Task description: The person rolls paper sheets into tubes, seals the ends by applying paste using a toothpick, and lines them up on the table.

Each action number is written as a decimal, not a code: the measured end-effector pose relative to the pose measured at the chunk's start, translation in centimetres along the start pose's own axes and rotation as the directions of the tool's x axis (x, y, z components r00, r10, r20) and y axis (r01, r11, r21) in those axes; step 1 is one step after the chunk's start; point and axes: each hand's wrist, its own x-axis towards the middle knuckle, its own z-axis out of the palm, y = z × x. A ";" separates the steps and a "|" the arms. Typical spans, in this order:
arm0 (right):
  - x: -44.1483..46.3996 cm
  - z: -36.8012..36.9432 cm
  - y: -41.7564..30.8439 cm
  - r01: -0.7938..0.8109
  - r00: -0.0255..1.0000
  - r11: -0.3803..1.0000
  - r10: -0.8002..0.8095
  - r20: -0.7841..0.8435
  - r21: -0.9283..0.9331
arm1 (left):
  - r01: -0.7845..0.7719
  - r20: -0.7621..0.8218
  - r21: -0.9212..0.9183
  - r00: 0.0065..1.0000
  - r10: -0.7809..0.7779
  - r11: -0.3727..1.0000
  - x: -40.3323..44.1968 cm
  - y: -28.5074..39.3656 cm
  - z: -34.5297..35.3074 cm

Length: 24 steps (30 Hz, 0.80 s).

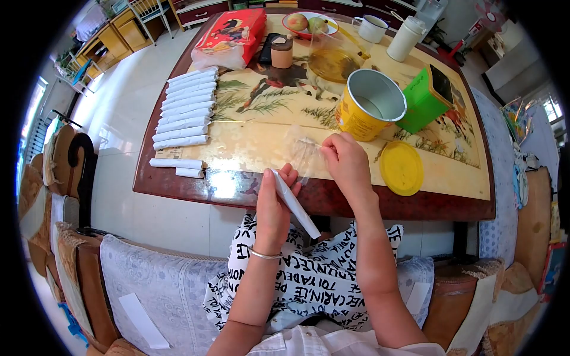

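My left hand (274,207) holds a white paper roll (295,204) between thumb and fingers, tilted down to the right over the table's front edge. My right hand (347,166) is pinched on a small thin stick above a clear plastic piece (306,151) lying on the table. A row of several white paper rolls (184,113) lies at the table's left, with two more rolls (177,163) nearer the front. Right of my right hand is a round yellow lid (401,168). Behind it stands an open yellow can (362,113), its inside grey.
A green box (424,101) stands beside the can. Farther back are a red bag (228,38), a brown jar (281,52), a fruit plate (309,25), a white mug (371,28) and a white bottle (406,39). The dark table edge (237,190) runs before me.
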 end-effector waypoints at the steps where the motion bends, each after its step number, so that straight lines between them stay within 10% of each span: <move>1: 0.0 -0.1 0.0 0.002 1.000 1.000 -0.002 0.001 -0.001 | -0.001 0.002 -0.002 1.000 0.001 1.000 0.0 0.0 0.0; 15: 0.2 -1.1 -0.1 0.027 0.997 0.976 -0.009 -0.080 0.217 | -0.067 -0.005 0.047 0.998 0.067 0.997 -0.3 0.6 0.7; 24: -2.1 -5.1 -5.3 0.177 0.981 0.877 -0.124 -0.147 0.446 | -0.396 0.428 0.254 0.864 0.265 0.882 -2.0 2.1 1.4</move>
